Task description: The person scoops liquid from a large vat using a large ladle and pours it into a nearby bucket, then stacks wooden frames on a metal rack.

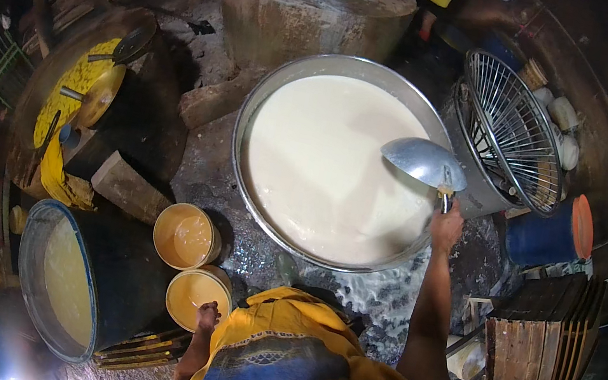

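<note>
A wide round metal vat (338,160) of creamy white liquid stands before me. My right hand (446,226) is closed around the handle of a large metal ladle (423,159), above the vat's right side. The ladle's rounded underside faces up, over the liquid. My left hand (208,315) hangs over the rim area of the lower orange bucket (194,294); its fingers look curled, and whether it touches or holds anything is unclear. A second orange bucket (185,237) stands just beyond, with some residue inside.
Left stand a dark blue barrel (99,277) of pale liquid and a yellow-lined basin (75,82) with metal pans. A masonry vat (311,26) stands ahead, a person's leg (426,24) beside it. Right are metal racks (513,133), a blue barrel (542,234) and stacked wooden trays (538,337).
</note>
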Demonstrator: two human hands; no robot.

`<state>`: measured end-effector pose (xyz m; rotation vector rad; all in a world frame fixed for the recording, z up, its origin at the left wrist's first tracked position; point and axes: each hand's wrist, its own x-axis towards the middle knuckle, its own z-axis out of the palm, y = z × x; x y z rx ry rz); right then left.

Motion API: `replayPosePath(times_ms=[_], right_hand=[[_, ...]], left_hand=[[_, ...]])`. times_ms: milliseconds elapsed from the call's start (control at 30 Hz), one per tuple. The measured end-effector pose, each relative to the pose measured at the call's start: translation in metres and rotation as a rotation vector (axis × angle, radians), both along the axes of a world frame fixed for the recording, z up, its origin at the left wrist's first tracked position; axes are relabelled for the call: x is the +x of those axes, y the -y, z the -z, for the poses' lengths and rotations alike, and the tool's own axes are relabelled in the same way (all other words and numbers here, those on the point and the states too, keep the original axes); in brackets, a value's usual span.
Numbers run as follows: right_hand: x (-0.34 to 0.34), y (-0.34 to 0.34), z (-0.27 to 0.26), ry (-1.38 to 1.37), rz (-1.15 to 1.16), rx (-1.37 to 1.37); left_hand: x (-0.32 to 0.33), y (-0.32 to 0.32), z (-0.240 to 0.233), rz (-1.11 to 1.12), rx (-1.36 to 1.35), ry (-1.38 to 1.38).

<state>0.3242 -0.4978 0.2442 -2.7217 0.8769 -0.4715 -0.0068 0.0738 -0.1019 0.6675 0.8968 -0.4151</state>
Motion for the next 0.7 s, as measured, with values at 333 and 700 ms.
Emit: replayPosePath(times_ms=[333, 700], right_hand=[[-0.071, -0.006, 0.065, -0.067, -0.052, 0.041], [-0.136, -0.064, 0.114, 0.088, -0.425, 0.318]], left_hand=[[-0.004, 0.028, -0.057, 0.075, 0.314, -0.047], [-0.016, 0.020, 0.001, -0.188, -0.175, 0.106]])
